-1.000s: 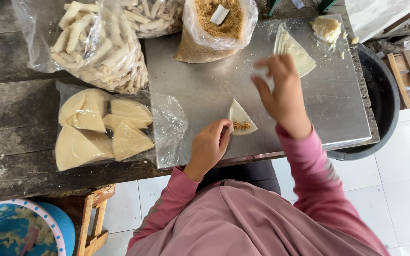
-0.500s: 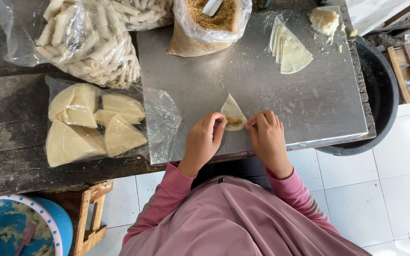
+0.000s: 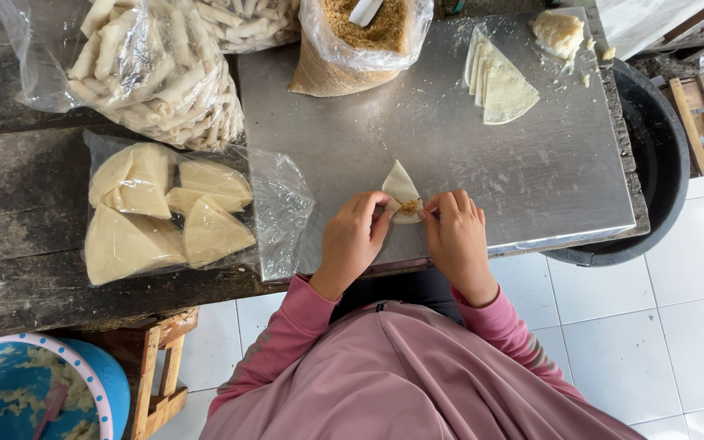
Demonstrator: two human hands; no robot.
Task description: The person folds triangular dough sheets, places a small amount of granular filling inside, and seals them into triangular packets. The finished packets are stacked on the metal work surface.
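Steel sheet (image 3: 482, 163) over white-tiled floor (image 3: 653, 326)

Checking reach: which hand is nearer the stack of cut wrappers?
Right. The right hand lies below-left of the stack of cut wrappers; the left hand sits further left, past the filled wrapper.

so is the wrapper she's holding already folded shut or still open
Still open: the triangular pastry wrapper shows brown filling at its near edge, pinched between the left hand and right hand.

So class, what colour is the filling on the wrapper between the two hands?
Golden brown filling on a pale cream wrapper, seen in the head view.
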